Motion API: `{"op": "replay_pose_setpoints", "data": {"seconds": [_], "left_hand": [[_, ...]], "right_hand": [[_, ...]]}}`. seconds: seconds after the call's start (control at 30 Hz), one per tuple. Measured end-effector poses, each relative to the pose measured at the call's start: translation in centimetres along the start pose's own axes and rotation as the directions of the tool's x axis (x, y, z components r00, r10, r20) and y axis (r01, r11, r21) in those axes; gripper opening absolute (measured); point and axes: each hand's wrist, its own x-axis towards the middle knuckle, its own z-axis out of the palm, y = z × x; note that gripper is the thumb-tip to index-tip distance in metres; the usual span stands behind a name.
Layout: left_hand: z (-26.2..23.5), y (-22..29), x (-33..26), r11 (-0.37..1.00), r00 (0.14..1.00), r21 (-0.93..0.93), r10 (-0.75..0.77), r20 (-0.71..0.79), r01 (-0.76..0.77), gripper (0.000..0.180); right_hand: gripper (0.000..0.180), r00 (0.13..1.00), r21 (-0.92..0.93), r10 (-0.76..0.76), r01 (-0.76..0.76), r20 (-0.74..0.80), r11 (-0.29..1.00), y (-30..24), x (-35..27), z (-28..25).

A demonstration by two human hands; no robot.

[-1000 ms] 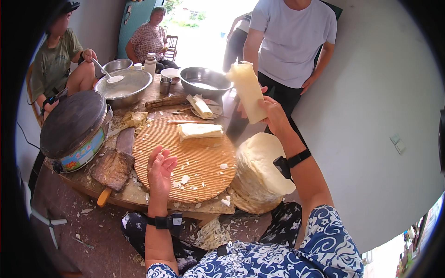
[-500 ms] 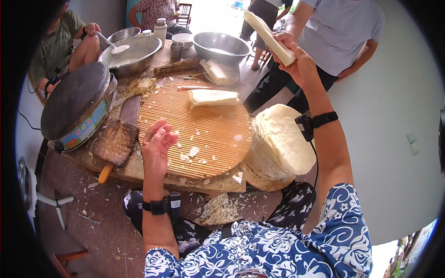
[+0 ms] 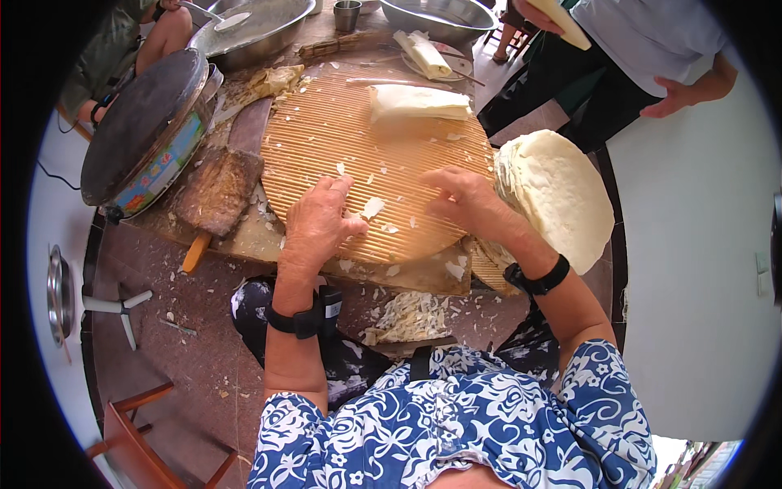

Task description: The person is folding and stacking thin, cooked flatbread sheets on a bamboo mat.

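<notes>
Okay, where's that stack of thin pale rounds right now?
In the head view, the stack of thin pale rounds is right of centre, beside the right edge of the large ridged round board, just right of the right hand.

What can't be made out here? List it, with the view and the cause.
All in the head view:
- Right hand: motion blur hides whether its fingertips touch the ribbed board or pinch anything.
- Left hand: its own back hides the palm.
- Flatbread stack: the right forearm hides its lower left side.
- Standing person's pale roll: top edge cuts it off.
</notes>
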Motion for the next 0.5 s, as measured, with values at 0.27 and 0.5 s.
{"op": "replay_pose_setpoints", "data": {"seconds": [0.27,0.5], "left_hand": [[0.7,-3.1,1.2,0.985,0.992,-0.168,-0.05,-0.117,0.03,0.057],[3.1,-3.2,2.5,0.985,0.944,0.117,0.155,-0.292,-0.126,0.048]], "right_hand": [[0.025,0.97,-0.229,-0.176,0.213,0.17,0.95,-2.4,3.3,4.9],[0.013,0.979,-0.065,-0.198,0.195,-0.053,0.979,-1.5,2.3,5.6]]}}
